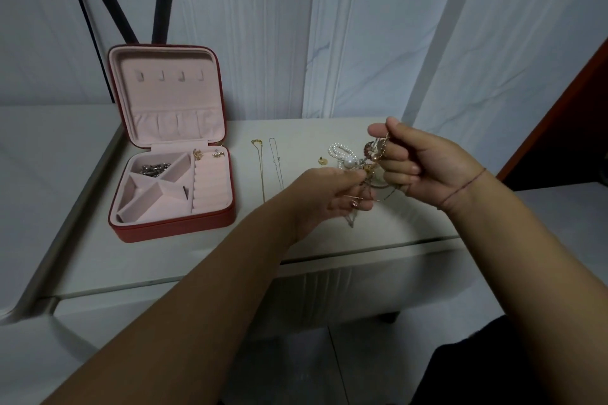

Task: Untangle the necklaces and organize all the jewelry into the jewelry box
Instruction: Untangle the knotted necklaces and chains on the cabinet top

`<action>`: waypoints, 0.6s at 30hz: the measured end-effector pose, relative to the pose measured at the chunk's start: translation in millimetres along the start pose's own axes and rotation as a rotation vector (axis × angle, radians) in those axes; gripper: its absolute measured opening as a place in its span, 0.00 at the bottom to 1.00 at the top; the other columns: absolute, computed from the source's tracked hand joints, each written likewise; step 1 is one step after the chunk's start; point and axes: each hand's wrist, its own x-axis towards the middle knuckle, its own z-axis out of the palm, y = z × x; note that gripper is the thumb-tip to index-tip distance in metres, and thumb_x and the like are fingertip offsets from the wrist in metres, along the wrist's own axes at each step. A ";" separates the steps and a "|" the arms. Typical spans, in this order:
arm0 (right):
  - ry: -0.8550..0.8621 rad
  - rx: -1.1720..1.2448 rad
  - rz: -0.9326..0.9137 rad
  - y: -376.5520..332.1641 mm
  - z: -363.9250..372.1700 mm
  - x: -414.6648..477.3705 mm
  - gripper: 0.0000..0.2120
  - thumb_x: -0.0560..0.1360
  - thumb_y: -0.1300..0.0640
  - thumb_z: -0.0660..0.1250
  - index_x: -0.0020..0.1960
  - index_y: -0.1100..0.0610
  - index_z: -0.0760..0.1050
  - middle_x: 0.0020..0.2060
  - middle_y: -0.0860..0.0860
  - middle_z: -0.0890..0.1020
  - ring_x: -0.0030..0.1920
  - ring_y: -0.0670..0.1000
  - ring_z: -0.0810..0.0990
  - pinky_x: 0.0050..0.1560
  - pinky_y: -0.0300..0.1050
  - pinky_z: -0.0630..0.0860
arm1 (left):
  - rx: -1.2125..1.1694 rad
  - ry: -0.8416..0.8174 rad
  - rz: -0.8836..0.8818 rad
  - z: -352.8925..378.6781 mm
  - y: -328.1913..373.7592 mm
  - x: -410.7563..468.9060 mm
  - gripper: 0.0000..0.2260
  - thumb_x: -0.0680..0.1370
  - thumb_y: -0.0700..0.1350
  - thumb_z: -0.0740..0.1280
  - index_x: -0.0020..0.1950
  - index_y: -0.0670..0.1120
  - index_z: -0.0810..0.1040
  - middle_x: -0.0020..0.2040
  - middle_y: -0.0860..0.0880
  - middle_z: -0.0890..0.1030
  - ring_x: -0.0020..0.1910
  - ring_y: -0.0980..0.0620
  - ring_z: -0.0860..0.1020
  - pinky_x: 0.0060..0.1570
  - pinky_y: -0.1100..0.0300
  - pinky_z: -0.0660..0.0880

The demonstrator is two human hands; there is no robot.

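Observation:
A tangle of necklaces (pixel 362 163), with pearl strands, one big pearl and gold chains, hangs above the table between my hands. My left hand (pixel 332 197) pinches its lower part, thin chains trailing below the fingers. My right hand (pixel 424 163) grips the upper part in curled fingers. The red jewelry box (pixel 171 223) stands open at the left, pink inside. It holds a silver chain (pixel 155 169) in one triangular compartment and two small earrings (pixel 207 153) by the ring rolls. A gold necklace (pixel 261 171) and a silver necklace (pixel 276 161) lie straight on the table.
A small gold pendant (pixel 321 160) lies on the white table (pixel 197 260) near the pearls. The table's front edge runs below my hands, with a drawer front under it. Dark poles (pixel 108 3) lean against the white wall behind the box.

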 end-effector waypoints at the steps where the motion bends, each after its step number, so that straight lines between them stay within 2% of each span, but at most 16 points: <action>1: 0.012 0.011 -0.003 -0.9 -1.3 -0.6 0.10 0.73 0.51 0.61 0.46 0.57 0.75 0.22 0.46 0.64 0.17 0.41 0.57 0.21 0.34 0.49 | 0.012 -0.008 0.007 -0.2 0.1 -0.5 0.08 0.80 0.45 0.64 0.53 0.43 0.78 0.45 0.47 0.85 0.47 0.50 0.82 0.61 0.50 0.75; 3: 0.032 0.035 -0.008 -2.7 -4.5 -1.3 0.09 0.73 0.51 0.61 0.46 0.57 0.75 0.22 0.46 0.64 0.17 0.41 0.57 0.21 0.34 0.48 | 0.029 -0.018 0.025 -0.7 -0.2 -1.2 0.05 0.78 0.43 0.66 0.51 0.43 0.79 0.43 0.49 0.85 0.44 0.53 0.82 0.58 0.53 0.76; 8: 0.059 0.035 -0.003 -4.4 -11.4 -2.3 0.10 0.76 0.51 0.60 0.46 0.57 0.75 0.22 0.46 0.64 0.18 0.41 0.57 0.19 0.33 0.52 | 0.042 -0.013 0.064 -2.9 -0.3 -1.7 0.06 0.76 0.40 0.68 0.52 0.43 0.80 0.40 0.49 0.84 0.39 0.56 0.81 0.51 0.60 0.78; 14: 0.128 -0.122 0.016 -5.6 -17.6 -4.4 0.13 0.79 0.52 0.58 0.44 0.58 0.76 0.24 0.47 0.66 0.20 0.41 0.57 0.22 0.33 0.50 | -0.094 0.033 0.087 -7.7 2.3 1.5 0.04 0.78 0.41 0.66 0.50 0.43 0.79 0.40 0.48 0.82 0.40 0.53 0.79 0.51 0.57 0.77; 16: 0.173 -0.182 0.011 -5.0 -17.9 -4.5 0.14 0.80 0.52 0.58 0.43 0.59 0.77 0.25 0.47 0.68 0.21 0.41 0.58 0.22 0.33 0.51 | -0.145 0.036 0.096 -7.8 4.9 0.9 0.03 0.78 0.42 0.66 0.48 0.43 0.79 0.38 0.49 0.80 0.37 0.55 0.77 0.48 0.59 0.77; 18: 0.210 -0.217 -0.002 -4.2 -16.8 -4.9 0.14 0.80 0.53 0.59 0.41 0.59 0.76 0.27 0.48 0.73 0.22 0.42 0.60 0.21 0.32 0.53 | -0.181 0.049 0.099 -6.9 6.1 0.9 0.04 0.78 0.42 0.66 0.48 0.43 0.78 0.34 0.50 0.75 0.31 0.57 0.72 0.39 0.63 0.73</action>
